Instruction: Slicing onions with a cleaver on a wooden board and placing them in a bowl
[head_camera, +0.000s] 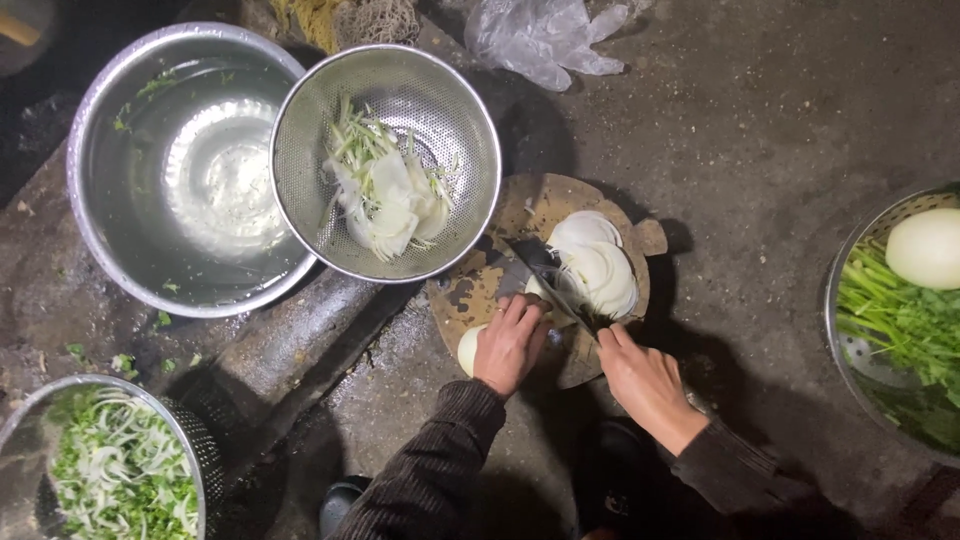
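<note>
Two hands work over a round wooden chopping board (540, 215) lying on the wet concrete floor (760, 130). In the head view, the left hand (510, 343) presses down on a peeled white onion (470, 348) at the board's near left edge, its grip curled over the onion. The right hand (645, 378) is clenched around the handle of a cleaver (530, 268), whose blade runs from near right to far left, its long axis slanting across the board. To slice well, I judge the left fingertips should stay tucked back from the edge, with the blade coming straight down. A heap of white onion slices (595, 265) lies on the board's far right. Far left of the board sits a metal colander (470, 110) holding sliced onion and greens, touching a large empty steel bowl (110, 130).
</note>
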